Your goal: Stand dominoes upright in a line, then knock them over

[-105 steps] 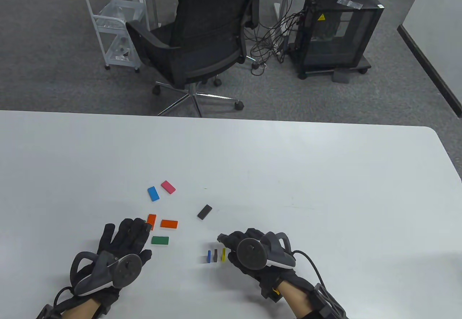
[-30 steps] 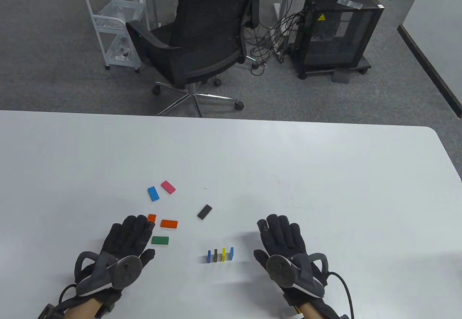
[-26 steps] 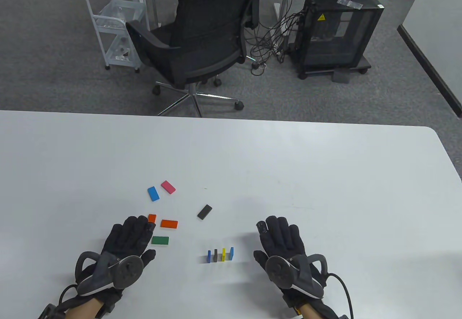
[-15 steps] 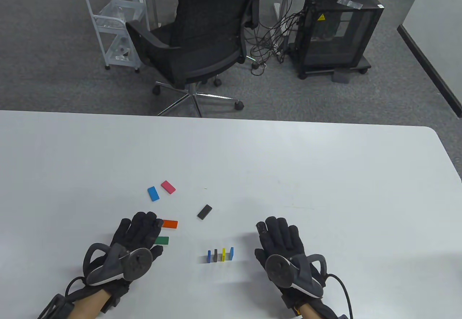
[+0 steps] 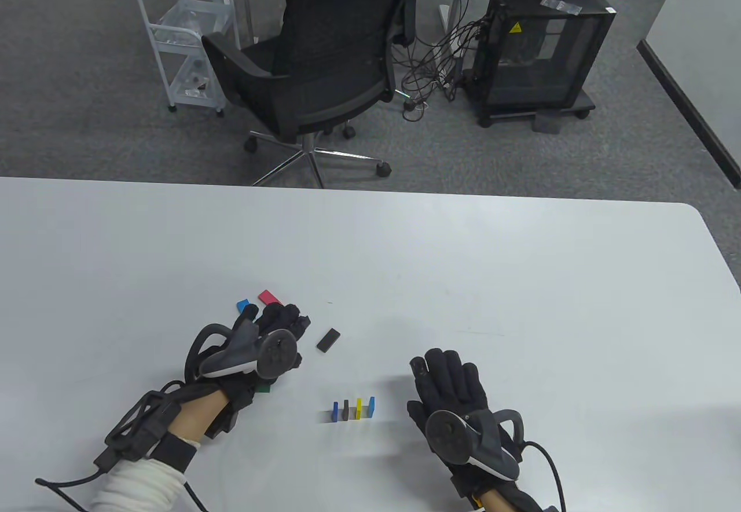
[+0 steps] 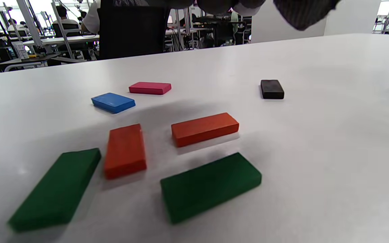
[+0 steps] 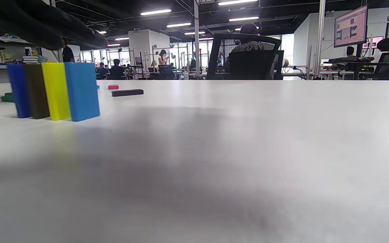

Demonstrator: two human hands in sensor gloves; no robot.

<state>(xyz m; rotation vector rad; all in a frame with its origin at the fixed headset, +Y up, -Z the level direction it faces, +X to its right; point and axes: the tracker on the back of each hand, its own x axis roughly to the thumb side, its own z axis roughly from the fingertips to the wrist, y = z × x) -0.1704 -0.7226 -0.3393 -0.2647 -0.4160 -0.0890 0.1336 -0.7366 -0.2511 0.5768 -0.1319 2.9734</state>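
Four dominoes stand upright in a short row: dark blue (image 5: 335, 412), black (image 5: 345, 410), yellow (image 5: 358, 409) and light blue (image 5: 371, 407); the right wrist view shows the row close at its left, ending in the light blue one (image 7: 81, 91). My right hand (image 5: 443, 370) lies flat on the table to their right, holding nothing. My left hand (image 5: 283, 321) hovers over the loose pile with its fingers bent down and empty. Below it lie flat two orange dominoes (image 6: 204, 128) (image 6: 125, 150), two green (image 6: 211, 185) (image 6: 56, 189), a blue (image 6: 113, 102), a pink (image 6: 150, 88) and a black (image 6: 272, 89).
The white table (image 5: 463, 269) ends in a far edge, and beyond it stand an office chair (image 5: 318, 54), a black cabinet (image 5: 544, 48) and a white cart (image 5: 185, 43). Glove cables trail off the near edge.
My left hand has moved forward and to the right and now covers the orange and green dominoes in the table view. The right hand, earlier at the row, lies still beside it; a light blue domino has joined the row.
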